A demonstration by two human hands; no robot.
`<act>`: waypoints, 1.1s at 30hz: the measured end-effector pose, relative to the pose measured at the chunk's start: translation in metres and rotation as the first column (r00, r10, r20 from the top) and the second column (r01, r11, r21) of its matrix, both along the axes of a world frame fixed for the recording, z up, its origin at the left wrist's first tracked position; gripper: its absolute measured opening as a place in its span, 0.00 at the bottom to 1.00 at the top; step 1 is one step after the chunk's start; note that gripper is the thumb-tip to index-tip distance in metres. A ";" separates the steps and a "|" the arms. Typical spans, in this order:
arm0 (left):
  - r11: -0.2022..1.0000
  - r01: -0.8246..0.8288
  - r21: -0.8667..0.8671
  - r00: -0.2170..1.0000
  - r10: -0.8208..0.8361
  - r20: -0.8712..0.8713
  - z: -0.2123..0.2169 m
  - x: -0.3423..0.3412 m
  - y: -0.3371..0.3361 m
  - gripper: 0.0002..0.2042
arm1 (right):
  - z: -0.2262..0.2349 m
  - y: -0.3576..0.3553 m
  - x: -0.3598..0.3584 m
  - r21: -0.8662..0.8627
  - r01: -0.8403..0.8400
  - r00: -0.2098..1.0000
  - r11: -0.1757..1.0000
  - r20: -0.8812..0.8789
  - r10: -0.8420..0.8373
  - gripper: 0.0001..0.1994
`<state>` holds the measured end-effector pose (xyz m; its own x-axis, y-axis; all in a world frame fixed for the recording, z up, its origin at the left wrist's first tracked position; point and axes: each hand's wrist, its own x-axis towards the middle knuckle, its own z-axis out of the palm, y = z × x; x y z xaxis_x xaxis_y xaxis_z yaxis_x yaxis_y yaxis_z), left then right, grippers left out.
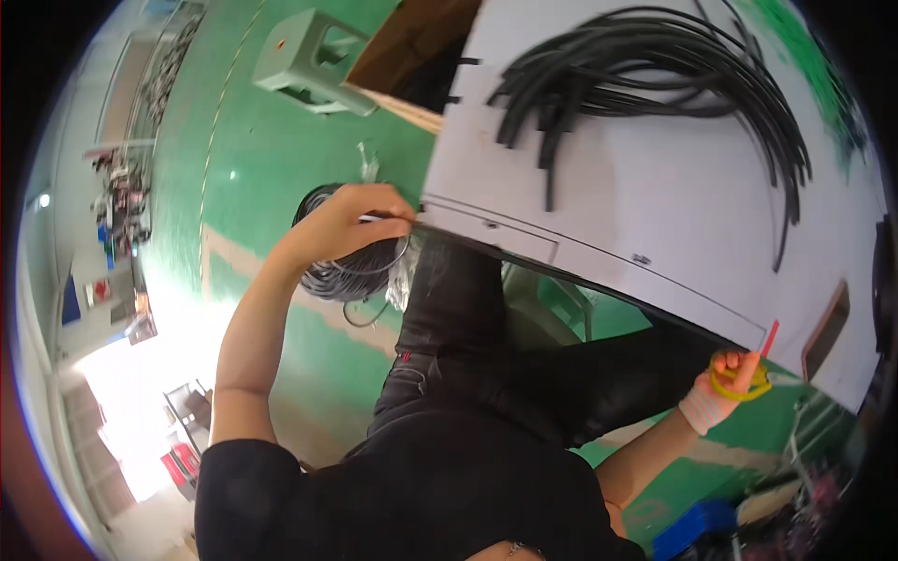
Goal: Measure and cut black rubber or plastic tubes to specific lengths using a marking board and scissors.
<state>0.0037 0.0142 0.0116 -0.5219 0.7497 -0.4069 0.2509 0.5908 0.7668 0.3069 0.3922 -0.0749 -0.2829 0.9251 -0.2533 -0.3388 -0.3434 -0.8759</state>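
Observation:
At the left end of the table's near edge, my left hand (360,222) is closed, thumb and fingers pinched on a dark cable. Beside and below it hangs a large coil of dark cable (351,271), partly covered by the hand and forearm. A dark strip follows the table edge from the hand; whether it is cable or the edge itself I cannot tell. My right hand (731,381), in a pale knitted wrap, is closed around scissors with yellow loop handles (750,388). A narrow red strip (771,338) points up from its fingers over the table's near right corner.
Cut black cable lengths (645,70) lie in a curved bundle on the white table (655,206). Green strands (809,56) are at its far right. A cardboard box (407,56) adjoins its left side, near a pale stool (313,61). A blue bin (697,525) is at lower right.

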 end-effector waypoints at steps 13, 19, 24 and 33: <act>0.997 0.060 0.052 0.997 -0.057 -0.055 -0.002 -0.001 -0.011 0.08 | -0.005 0.005 0.005 -0.001 -0.132 0.991 0.991 -0.005 0.132 0.08; 0.986 0.093 0.141 0.993 -0.081 -0.089 -0.011 -0.004 -0.010 0.07 | 0.001 0.003 0.004 0.021 -0.096 0.995 0.995 0.001 0.096 0.07; 0.962 -0.105 0.252 0.994 0.107 0.006 -0.001 0.005 -0.011 0.06 | 0.048 0.030 -0.008 0.500 -0.243 0.957 0.831 0.264 0.121 0.06; 0.790 -0.450 0.416 0.892 0.370 0.261 0.019 0.001 0.080 0.11 | 0.150 -0.014 -0.134 0.667 -0.685 0.726 0.293 0.593 0.349 0.24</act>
<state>0.0045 0.0940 0.0303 -0.7813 0.5979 -0.1790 -0.0823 0.1856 0.9792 0.1725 0.3778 0.0755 -0.8541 0.3979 0.3349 -0.0624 0.5608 -0.8256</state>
